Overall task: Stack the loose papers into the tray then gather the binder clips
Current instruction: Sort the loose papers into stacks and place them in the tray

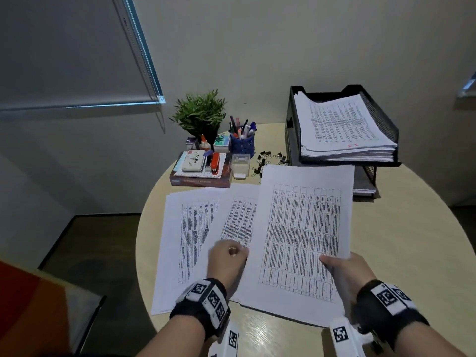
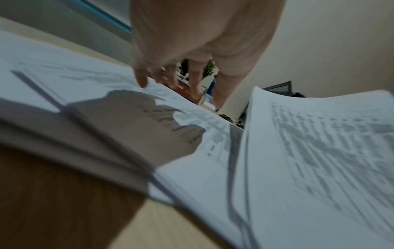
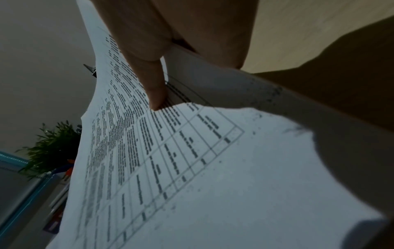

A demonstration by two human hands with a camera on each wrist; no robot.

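Observation:
My right hand (image 1: 334, 264) pinches the right edge of a printed table sheet (image 1: 301, 228), thumb on top and fingers underneath; it is lifted off the round table. The right wrist view shows the thumb (image 3: 157, 94) pressing on that sheet (image 3: 170, 168). My left hand (image 1: 229, 253) rests with its fingertips (image 2: 142, 82) on the overlapping loose papers (image 1: 190, 228) still lying flat. The black mesh tray (image 1: 383, 119) stands at the back right and holds a thick paper stack (image 1: 342, 124). Several black binder clips (image 1: 265, 161) lie scattered left of the tray.
A potted plant (image 1: 199, 114), a blue pen cup (image 1: 242, 143), a small clear box (image 1: 240, 164) and a flat box carrying a stamp pad and stapler (image 1: 203, 171) crowd the table's back left. A lower tray tier (image 1: 365, 181) holds more paper. Bare tabletop (image 1: 401, 240) lies at the right.

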